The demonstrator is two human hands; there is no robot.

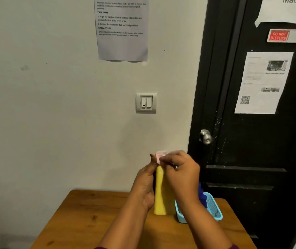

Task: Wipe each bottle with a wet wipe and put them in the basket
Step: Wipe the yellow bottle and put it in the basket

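The yellow bottle (161,194) stood upright over the wooden tabletop (89,221); whether its base touched the wood could not be told. The left hand (144,184) gripped its side. The right hand (181,173) pinched what looked like a pale wet wipe (161,155) against the bottle's top, so wiping seemed underway. Just right, the light-blue basket (215,211) already held a dark blue bottle (202,194). The yellow one was not yet in the basket. No other bottles showed.

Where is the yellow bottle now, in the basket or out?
Out: the left hand holds the yellow bottle upright beside the blue basket.
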